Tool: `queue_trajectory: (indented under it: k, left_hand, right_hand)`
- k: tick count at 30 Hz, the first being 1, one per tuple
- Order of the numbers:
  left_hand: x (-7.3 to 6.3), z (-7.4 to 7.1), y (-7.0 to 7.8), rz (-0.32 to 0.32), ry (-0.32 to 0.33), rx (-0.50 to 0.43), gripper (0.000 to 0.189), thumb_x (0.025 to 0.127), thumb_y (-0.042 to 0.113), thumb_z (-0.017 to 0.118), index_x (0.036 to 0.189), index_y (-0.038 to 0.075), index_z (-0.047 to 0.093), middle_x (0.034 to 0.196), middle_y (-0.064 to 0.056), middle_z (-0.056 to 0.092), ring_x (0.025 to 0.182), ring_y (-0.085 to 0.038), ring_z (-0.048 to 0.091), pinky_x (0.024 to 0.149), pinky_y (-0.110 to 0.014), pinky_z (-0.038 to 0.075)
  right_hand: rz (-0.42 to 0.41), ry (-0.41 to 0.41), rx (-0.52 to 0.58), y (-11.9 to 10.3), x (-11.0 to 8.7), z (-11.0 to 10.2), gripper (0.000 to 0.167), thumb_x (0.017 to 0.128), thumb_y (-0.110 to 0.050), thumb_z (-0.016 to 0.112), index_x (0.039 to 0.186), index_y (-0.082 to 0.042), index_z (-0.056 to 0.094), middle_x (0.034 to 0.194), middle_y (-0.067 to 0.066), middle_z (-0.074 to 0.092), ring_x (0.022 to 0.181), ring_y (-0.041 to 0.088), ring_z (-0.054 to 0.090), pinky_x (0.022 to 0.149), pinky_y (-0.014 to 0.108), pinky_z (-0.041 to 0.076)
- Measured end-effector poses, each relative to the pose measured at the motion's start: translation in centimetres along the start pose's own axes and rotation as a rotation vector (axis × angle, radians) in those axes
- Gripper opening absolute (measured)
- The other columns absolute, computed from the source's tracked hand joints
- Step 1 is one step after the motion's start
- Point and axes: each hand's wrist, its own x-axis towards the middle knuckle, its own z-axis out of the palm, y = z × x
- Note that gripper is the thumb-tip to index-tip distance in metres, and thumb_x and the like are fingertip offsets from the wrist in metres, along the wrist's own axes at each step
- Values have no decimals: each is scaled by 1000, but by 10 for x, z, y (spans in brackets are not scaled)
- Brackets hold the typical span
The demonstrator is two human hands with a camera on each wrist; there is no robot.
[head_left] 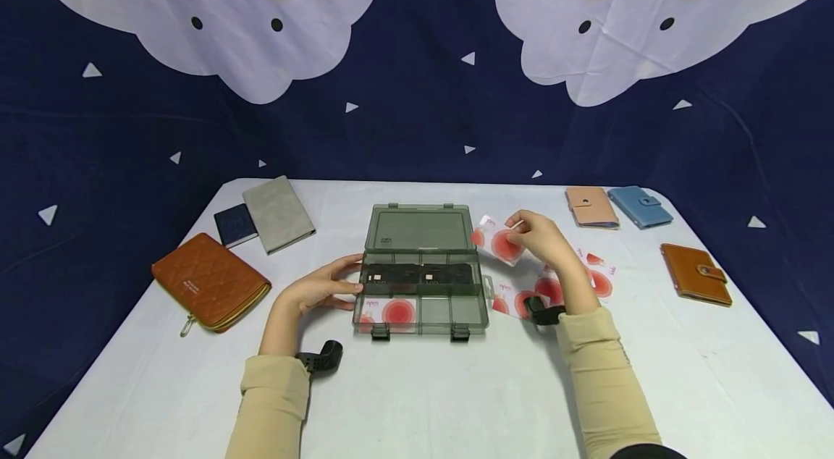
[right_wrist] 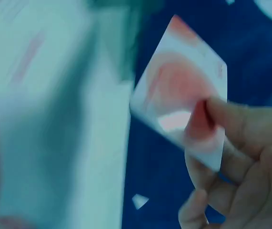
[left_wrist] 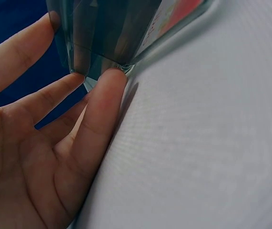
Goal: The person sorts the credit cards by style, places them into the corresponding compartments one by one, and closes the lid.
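A translucent grey-green compartment box [head_left: 419,229] stands at the table's middle with its hinged lid laid back. My left hand [head_left: 319,290] rests fingers against the box's left side; the left wrist view shows those fingers [left_wrist: 59,93] nearly straight, touching its wall. A white card with red circles [head_left: 389,311] lies in the front left compartment. Black flat pieces [head_left: 397,275] fill the row behind it. Just right of the lid, my right hand [head_left: 546,238] pinches a similar card [right_wrist: 178,78], held tilted above the table. More cards [head_left: 515,298] lie below that hand, partly covered by its wrist.
At the left lie a brown quilted zip wallet [head_left: 211,281], a dark blue booklet [head_left: 234,225] and a grey notebook [head_left: 279,214]. Toward the right are a pink card holder [head_left: 591,206], a blue one [head_left: 640,206] and a brown one [head_left: 696,274]. A patterned navy cloth [head_left: 430,119] hangs behind.
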Motion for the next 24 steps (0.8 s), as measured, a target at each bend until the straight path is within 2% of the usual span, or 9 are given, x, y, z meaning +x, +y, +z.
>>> queue_trajectory:
  k: [5, 9, 12, 18, 24]
  left_hand:
    - [0, 0, 0, 1, 0, 3, 75, 86, 5, 60, 147, 4, 16, 149, -24, 14, 101, -22, 54, 80, -40, 53]
    - [1, -1, -1, 0, -3, 3, 75, 86, 5, 60, 147, 4, 16, 149, -24, 14, 101, -21, 54, 79, -40, 53]
    - [0, -1, -1, -1, -6, 2, 75, 87, 5, 59, 147, 4, 16, 149, -24, 14, 101, -22, 54, 80, -40, 53]
    - [0, -1, 0, -1, -7, 3, 75, 86, 6, 59, 147, 4, 15, 149, -24, 14, 102, -23, 53, 80, -40, 53]
    - [0, -1, 0, -4, -14, 2, 75, 87, 6, 59, 147, 4, 15, 150, -24, 15, 102, -22, 54, 80, -40, 53]
  right_hand:
    - [-89, -129, 162, -25, -6, 7, 17, 86, -4, 59, 100, 6, 56, 83, 13, 65, 75, 15, 56, 74, 30, 43]
    - [-128, -225, 183, -41, -11, 18, 11, 85, -2, 57, 96, 3, 58, 83, 10, 66, 77, 14, 57, 75, 32, 45]
    - [-141, -295, 130, -49, -15, 28, 8, 84, -1, 57, 92, 0, 59, 84, 8, 65, 77, 14, 56, 71, 30, 45]
    - [-157, -428, -87, -59, -22, 44, 6, 82, 1, 60, 83, -5, 62, 77, 3, 61, 68, 14, 51, 61, 26, 44]
    - [-168, -438, -251, -64, -23, 57, 9, 76, 1, 67, 76, -8, 67, 72, -2, 63, 66, 10, 54, 61, 24, 46]
